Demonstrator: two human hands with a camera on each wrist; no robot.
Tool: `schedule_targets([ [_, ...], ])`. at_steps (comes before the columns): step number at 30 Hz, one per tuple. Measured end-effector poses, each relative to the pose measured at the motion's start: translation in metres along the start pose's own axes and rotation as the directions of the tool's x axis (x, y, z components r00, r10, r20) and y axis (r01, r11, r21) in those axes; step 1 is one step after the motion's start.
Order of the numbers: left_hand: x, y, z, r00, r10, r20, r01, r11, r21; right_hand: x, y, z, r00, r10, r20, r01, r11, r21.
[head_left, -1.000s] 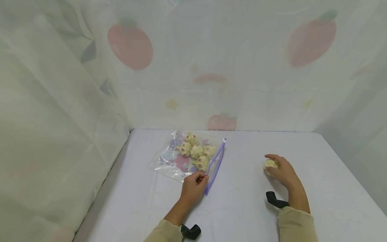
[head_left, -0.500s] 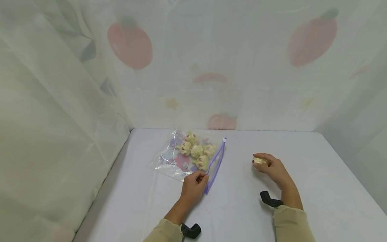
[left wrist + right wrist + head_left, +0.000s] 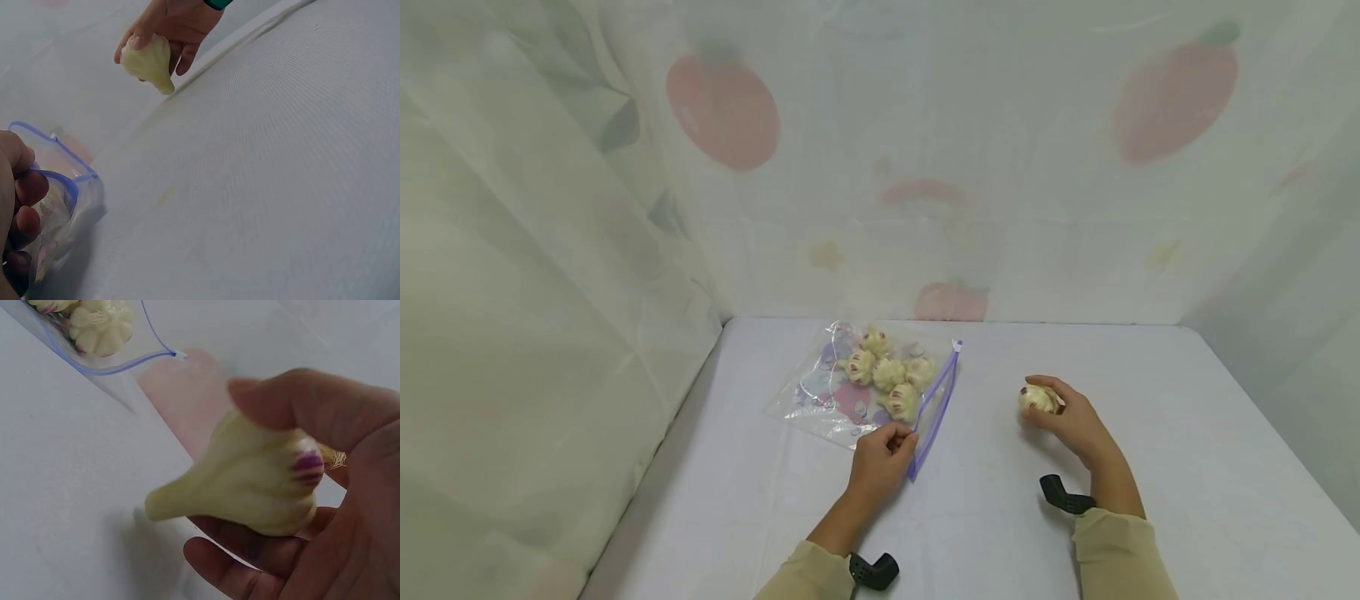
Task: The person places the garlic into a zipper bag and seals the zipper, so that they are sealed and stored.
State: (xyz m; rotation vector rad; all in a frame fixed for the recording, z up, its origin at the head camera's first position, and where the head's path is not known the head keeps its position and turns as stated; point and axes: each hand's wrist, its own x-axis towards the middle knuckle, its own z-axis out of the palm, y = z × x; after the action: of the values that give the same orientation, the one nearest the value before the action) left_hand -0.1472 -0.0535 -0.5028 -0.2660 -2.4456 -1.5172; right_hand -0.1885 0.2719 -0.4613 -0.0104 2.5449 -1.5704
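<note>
My right hand (image 3: 1075,425) holds a garlic bulb (image 3: 256,478) between thumb and fingers, above the table to the right of the bag. The bulb is pale cream with purple marks, and its stem points away from the palm in the right wrist view. With thumb and fingers my left hand (image 3: 883,462) pinches the near side of a clear zip bag (image 3: 820,417) at its purple-edged mouth. That mouth faces right and gapes a little. Inside the bag lie several garlic bulbs (image 3: 889,375). The left wrist view shows the bag's blue-looking rim (image 3: 78,178) at the left fingers.
A white-covered table (image 3: 985,533) lies beneath both hands. Behind it hangs a pale curtain (image 3: 1037,208) with fruit prints, and more cloth (image 3: 550,333) closes off the left side. A black wrist mount (image 3: 874,572) sits at the left wrist.
My right hand has moved left toward the bag with the garlic bulb, which has turned in its grip. The left hand and the bag have stayed put.
</note>
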Motion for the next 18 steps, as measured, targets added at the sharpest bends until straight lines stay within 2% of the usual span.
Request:
schedule_targets([
  [8, 0.0008, -0.001, 0.0005, 1.0, -0.001, -0.003, 0.001, 1.0, -0.02, 0.0014, -0.0032, 0.0046, 1.0, -0.014, 0.0, 0.014, 1.0, 0.005],
  [18, 0.0003, 0.0006, 0.0006, 1.0, -0.018, -0.004, 0.018, 1.0, -0.012, 0.0017, -0.0087, 0.0093, 1.0, 0.014, -0.007, -0.014, 1.0, -0.024],
])
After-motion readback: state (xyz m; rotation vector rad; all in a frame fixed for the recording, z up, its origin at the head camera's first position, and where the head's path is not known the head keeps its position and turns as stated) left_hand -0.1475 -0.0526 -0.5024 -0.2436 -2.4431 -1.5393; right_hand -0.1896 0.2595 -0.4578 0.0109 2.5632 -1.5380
